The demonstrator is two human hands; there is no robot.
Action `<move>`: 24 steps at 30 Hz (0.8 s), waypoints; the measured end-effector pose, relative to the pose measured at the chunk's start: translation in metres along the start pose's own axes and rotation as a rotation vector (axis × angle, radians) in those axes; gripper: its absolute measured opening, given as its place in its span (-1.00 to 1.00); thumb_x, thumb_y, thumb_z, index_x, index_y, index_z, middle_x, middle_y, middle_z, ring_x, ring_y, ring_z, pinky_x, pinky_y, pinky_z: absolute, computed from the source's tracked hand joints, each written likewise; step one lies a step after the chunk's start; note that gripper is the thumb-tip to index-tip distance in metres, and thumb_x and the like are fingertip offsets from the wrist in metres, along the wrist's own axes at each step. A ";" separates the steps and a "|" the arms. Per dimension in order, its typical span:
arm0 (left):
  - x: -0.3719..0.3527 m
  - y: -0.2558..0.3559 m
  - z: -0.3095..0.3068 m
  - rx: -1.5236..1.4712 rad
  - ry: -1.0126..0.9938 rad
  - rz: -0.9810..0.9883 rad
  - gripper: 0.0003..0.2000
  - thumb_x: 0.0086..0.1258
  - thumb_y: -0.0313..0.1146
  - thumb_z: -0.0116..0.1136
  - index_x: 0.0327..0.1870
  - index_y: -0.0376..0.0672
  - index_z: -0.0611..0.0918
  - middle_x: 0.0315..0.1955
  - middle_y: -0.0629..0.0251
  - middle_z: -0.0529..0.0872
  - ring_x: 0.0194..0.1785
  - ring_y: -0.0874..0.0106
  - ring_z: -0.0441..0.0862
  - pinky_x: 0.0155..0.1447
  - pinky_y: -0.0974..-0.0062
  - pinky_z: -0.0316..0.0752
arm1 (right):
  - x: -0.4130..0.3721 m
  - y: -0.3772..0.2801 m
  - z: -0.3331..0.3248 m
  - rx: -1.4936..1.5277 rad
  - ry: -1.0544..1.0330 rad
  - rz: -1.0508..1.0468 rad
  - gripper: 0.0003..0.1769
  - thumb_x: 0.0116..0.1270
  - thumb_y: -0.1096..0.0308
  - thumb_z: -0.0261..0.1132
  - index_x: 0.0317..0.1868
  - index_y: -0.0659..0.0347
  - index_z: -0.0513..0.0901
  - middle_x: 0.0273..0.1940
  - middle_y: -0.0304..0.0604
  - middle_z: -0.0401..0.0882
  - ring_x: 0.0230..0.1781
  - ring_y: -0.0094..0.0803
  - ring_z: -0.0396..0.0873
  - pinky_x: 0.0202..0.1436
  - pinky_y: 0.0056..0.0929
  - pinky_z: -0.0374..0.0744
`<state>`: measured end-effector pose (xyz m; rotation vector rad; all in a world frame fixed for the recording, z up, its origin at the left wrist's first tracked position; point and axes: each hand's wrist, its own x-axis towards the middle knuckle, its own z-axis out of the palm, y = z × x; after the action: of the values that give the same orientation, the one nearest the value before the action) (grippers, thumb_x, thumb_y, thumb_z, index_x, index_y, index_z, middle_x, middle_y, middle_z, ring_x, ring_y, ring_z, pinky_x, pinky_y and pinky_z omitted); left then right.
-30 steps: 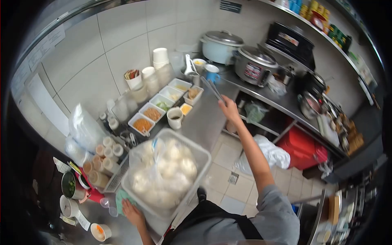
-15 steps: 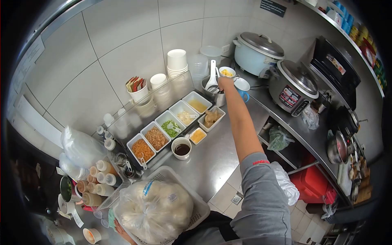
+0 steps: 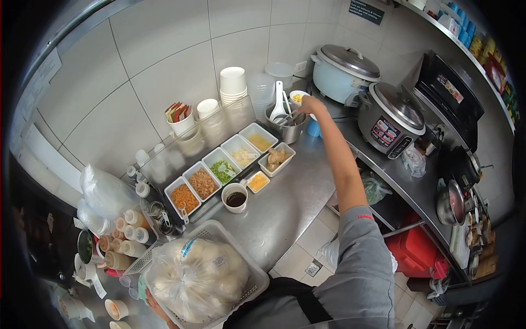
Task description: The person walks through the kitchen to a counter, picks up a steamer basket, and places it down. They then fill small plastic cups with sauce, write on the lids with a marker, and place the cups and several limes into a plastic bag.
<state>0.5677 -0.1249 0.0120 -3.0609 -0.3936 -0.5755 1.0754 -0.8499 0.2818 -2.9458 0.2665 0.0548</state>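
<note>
My right hand (image 3: 310, 106) is stretched over a metal pot (image 3: 285, 131) of utensils, fingers closed around a metal utensil (image 3: 297, 116) whose kind I cannot make out. A white rice paddle (image 3: 278, 98) stands in the same pot. Beside it are a small bowl of yellow bits (image 3: 297, 97) and a blue mug (image 3: 314, 129), partly behind my wrist. At the lower left my left hand (image 3: 156, 310), mostly hidden, grips the side of a grey plastic basket (image 3: 257, 279). A clear bag of round white pieces (image 3: 197, 282) fills the basket.
Topping tubs (image 3: 205, 183) line the counter, with a cup of dark liquid (image 3: 235, 200) and a small yellow-filled dish (image 3: 257, 182) before them. Sauce bottles (image 3: 131, 236) crowd the left. Two rice cookers (image 3: 345, 74) stand at the back right. Stacked cups (image 3: 233, 85) line the wall.
My right hand has drawn back slightly, and a metal utensil now shows beneath its fingers. The view has shifted a little; the basket stays against my left hand.
</note>
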 end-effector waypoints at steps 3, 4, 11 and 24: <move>0.001 -0.003 0.000 -0.015 -0.066 -0.029 -0.34 0.15 0.02 0.01 0.24 -0.20 0.32 0.26 0.15 0.30 0.33 0.17 0.20 0.30 0.03 0.06 | -0.058 0.008 -0.007 0.148 0.429 0.058 -0.60 0.13 0.03 0.27 -0.27 0.25 0.64 -0.36 0.08 0.62 -0.28 -0.02 0.59 -0.27 -0.16 0.52; 0.000 0.001 -0.002 -0.020 -0.092 -0.035 -0.35 0.19 0.01 -0.04 0.25 -0.23 0.28 0.28 0.18 0.28 0.35 0.18 0.19 0.32 0.00 0.02 | -0.075 0.010 -0.001 0.226 0.511 0.068 -0.60 0.17 0.01 0.22 -0.24 0.22 0.64 -0.31 0.13 0.60 -0.20 0.07 0.55 -0.21 -0.11 0.50; 0.000 0.003 -0.006 -0.076 -0.069 -0.058 -0.40 0.20 -0.07 -0.01 0.24 -0.20 0.29 0.29 0.18 0.27 0.36 0.19 0.18 0.33 0.02 0.01 | -0.123 0.007 0.118 0.287 0.463 0.158 -0.58 0.32 0.03 0.06 0.06 0.10 0.47 -0.22 0.17 0.56 -0.21 0.13 0.53 -0.19 0.00 0.46; -0.006 0.015 -0.003 -0.330 0.105 -0.182 -0.64 0.27 -0.45 -0.12 0.11 -0.18 0.47 0.17 0.07 0.41 0.27 0.16 0.29 0.36 0.22 0.08 | -0.081 -0.036 0.177 0.160 0.534 -0.488 -0.68 0.26 0.11 0.11 -0.19 0.17 0.62 -0.31 0.05 0.61 -0.29 0.00 0.58 -0.27 -0.16 0.52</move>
<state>0.5652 -0.1411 0.0131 -3.3040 -0.6398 -0.8876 0.9986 -0.7684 0.1189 -2.7202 -0.3670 -0.7796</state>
